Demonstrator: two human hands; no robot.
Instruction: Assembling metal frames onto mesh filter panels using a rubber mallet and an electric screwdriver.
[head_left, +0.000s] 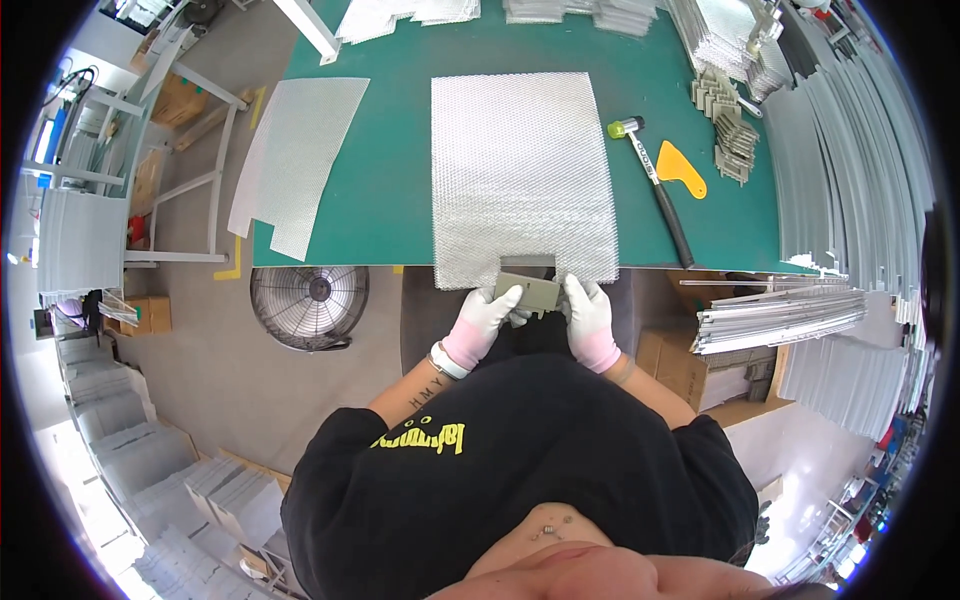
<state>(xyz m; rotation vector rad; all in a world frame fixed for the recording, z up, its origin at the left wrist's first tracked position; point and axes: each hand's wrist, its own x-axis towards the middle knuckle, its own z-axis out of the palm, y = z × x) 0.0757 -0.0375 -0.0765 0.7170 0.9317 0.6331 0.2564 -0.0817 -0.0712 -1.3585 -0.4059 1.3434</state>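
A silvery mesh sheet [525,170] lies on the green table, its near edge overhanging the table's front. That edge has a rectangular notch. Just at the notch, my left hand [482,325] is closed on a small grey-beige plate-like bracket [530,292], thumb on top. My right hand [590,322] closes at the bracket's right end, by the sheet's near right corner; its fingertips appear to pinch the sheet's edge, though their undersides are hidden. Both hands wear white gloves with pink cuffs.
Right of the sheet lie a mallet [655,190] with a black handle and a yellow scraper [681,170]. Beyond them is a pile of similar brackets [735,145]. More cut mesh [310,160] lies at the left. A floor fan [310,305] stands left of me; stacked panels [850,170] line the right.
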